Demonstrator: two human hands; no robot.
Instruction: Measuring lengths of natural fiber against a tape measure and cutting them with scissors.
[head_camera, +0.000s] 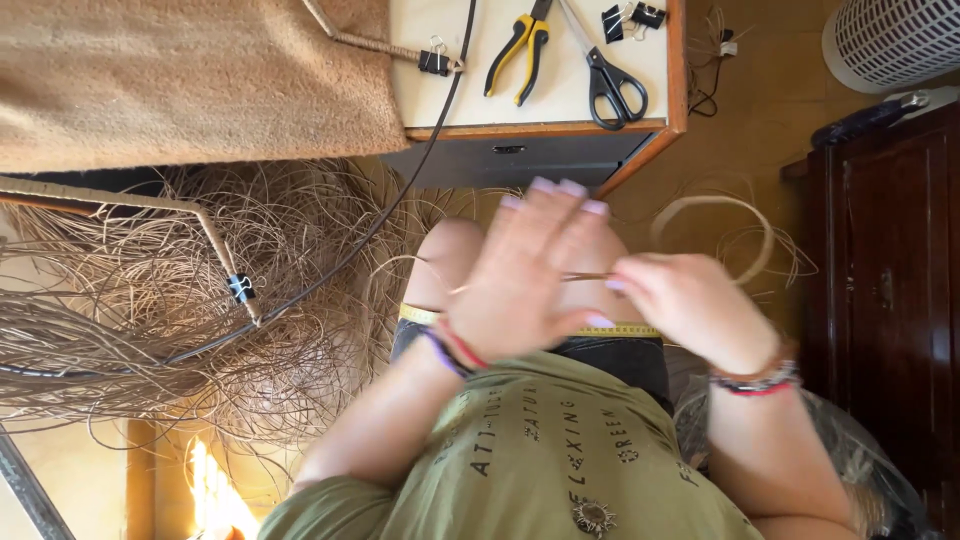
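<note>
My left hand (520, 270) is spread, fingers apart and blurred, with a thin tan fibre strand (590, 277) running past its palm. My right hand (685, 300) pinches that same strand, which curls into a loop (745, 215) beyond it. Both hands hover over my lap, where a yellow measuring tape (625, 328) lies across my thighs. Whether the left fingers grip the strand is hidden by blur.
A big pile of loose straw fibres (200, 300) lies at left with a wrapped cord and binder clip (240, 288). The small table (560, 128) ahead holds yellow-handled pliers (520, 55), black scissors (610, 80) and binder clips (630, 18). A dark wooden cabinet (890, 300) stands at right.
</note>
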